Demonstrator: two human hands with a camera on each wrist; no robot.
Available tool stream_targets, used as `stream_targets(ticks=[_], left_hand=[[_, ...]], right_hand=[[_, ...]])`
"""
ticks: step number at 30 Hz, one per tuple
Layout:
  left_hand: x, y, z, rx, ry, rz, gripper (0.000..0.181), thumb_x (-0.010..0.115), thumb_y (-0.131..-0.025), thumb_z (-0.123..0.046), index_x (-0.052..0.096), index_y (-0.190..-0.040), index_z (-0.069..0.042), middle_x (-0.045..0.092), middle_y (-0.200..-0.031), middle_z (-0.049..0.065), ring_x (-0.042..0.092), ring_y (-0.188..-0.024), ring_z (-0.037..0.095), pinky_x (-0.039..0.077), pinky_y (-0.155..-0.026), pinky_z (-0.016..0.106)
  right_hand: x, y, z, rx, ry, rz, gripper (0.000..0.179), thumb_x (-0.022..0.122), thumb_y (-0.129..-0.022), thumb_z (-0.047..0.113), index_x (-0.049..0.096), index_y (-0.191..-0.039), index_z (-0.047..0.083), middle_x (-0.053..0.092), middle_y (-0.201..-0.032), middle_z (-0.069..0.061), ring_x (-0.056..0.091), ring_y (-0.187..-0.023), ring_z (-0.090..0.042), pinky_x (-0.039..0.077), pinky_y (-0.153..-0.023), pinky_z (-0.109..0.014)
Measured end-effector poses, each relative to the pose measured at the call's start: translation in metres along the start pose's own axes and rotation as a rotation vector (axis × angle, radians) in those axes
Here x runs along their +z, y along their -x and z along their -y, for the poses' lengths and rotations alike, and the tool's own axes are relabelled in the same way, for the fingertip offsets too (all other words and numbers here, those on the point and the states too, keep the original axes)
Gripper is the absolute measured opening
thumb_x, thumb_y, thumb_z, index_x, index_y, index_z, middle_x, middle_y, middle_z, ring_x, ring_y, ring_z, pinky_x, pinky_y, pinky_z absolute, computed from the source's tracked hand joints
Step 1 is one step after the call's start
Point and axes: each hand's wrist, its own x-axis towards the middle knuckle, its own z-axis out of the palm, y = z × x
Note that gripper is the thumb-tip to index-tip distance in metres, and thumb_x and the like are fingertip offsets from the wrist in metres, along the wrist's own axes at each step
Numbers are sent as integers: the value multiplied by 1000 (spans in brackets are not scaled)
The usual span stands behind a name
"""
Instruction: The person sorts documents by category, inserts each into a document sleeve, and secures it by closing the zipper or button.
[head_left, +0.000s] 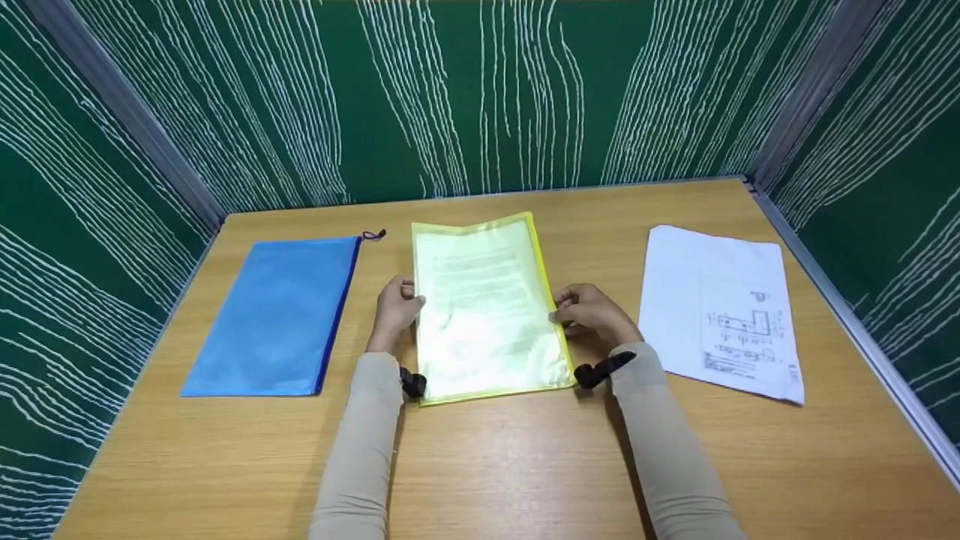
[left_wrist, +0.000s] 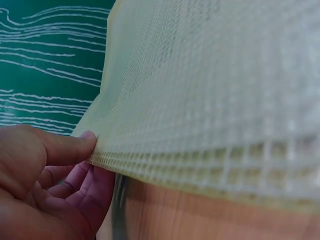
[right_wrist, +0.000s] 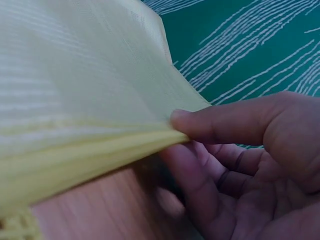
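A yellow mesh document pouch (head_left: 487,315) with printed paper showing through it is held above the middle of the table. My left hand (head_left: 396,309) pinches its left edge, thumb on top and fingers beneath, as the left wrist view shows on the mesh pouch (left_wrist: 210,100). At the opposite side my right hand (head_left: 592,311) pinches the bright yellow border between thumb (right_wrist: 220,120) and forefinger. The right wrist view shows the border bunched slightly at that grip, with wood visible below.
To the left lies a blue zip pouch (head_left: 277,319) with a dark cord pull (head_left: 373,235) at its top corner. White sheets (head_left: 720,315) with a printed drawing lie on the right. Green walls with white lines (head_left: 510,97) border the wooden table (head_left: 495,472).
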Motion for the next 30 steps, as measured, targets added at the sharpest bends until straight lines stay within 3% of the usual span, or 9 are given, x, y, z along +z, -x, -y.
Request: stream_targets(ticks=[6, 11, 18, 24, 30], left_hand=[[14, -1, -4, 26, 28, 24, 38, 58, -91, 1, 48, -128, 5, 37, -86, 2, 40, -86, 18, 39, -77, 29], [27, -3, -8, 39, 8, 25, 41, 60, -91, -2, 51, -130, 5, 41, -88, 1, 46, -91, 18, 46, -83, 31], [42, -3, -14, 62, -7, 46, 42, 62, -92, -6, 52, -132, 3, 46, -85, 1, 48, -87, 18, 49, -89, 36], [53, -4, -15, 81, -28, 51, 43, 63, -92, -9, 54, -133, 1, 51, -87, 2, 54, -90, 18, 51, -88, 35], [62, -3, -17, 111, -59, 60, 43, 64, -91, -9, 55, -132, 2, 51, -83, 1, 52, -80, 15, 50, -79, 30]], right_hand=[[-18, 8, -3, -14, 28, 14, 33, 66, -86, 8, 51, -112, -3, 50, -90, -4, 53, -72, -13, 51, -61, -24], [-30, 14, -6, -49, 48, 28, 32, 65, -86, 8, 49, -111, -5, 48, -87, -4, 53, -68, -14, 51, -59, -25], [-45, 23, -9, -25, 99, 17, 38, 63, -88, 11, 48, -119, -7, 51, -92, -5, 55, -73, -14, 54, -65, -26], [-56, 28, -11, -16, 111, 9, 37, 63, -89, 13, 49, -118, -6, 52, -93, -4, 56, -74, -13, 55, -67, -27], [-64, 31, -15, 6, 120, -7, 36, 65, -87, 13, 49, -114, -5, 50, -91, -4, 56, -74, -12, 55, -67, -25]])
